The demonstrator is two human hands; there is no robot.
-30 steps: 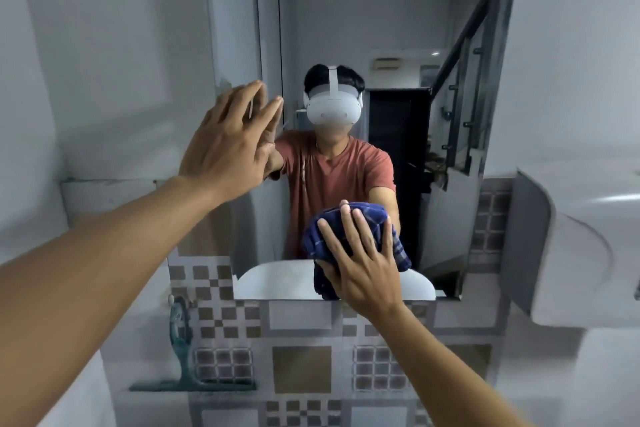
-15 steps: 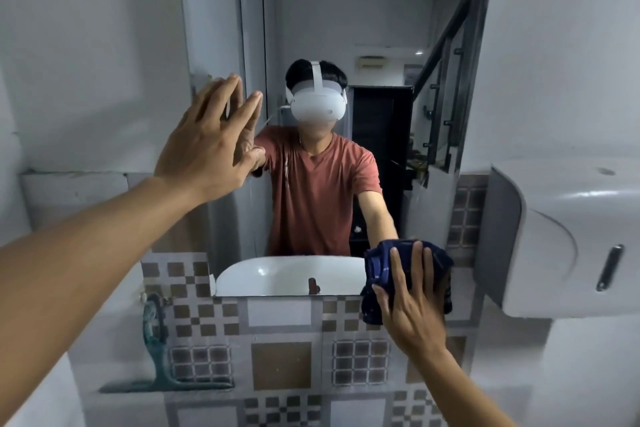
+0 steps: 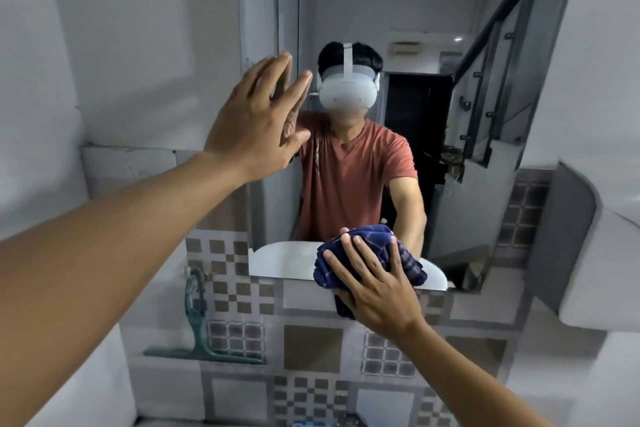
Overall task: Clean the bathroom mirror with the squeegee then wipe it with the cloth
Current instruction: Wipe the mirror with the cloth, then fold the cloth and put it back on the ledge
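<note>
The tall mirror [image 3: 433,28] hangs on the tiled wall in front of me. My right hand [image 3: 377,291] presses a bunched dark blue checked cloth [image 3: 374,250] against the mirror's bottom edge, near the middle. My left hand [image 3: 256,125] lies flat with fingers spread against the mirror's left side, holding nothing. A green squeegee [image 3: 197,329] hangs on the tiled wall at the lower left, below and left of the mirror, apart from both hands.
A grey-white dispenser box [image 3: 595,253] juts from the wall at the right, close to the mirror's edge. Patterned tiles [image 3: 311,343] cover the wall below the mirror. A person in a red shirt and headset shows in the reflection.
My right hand has slid the cloth back to the left along the mirror's bottom edge, after moving right before. The left hand stays flat on the glass.
</note>
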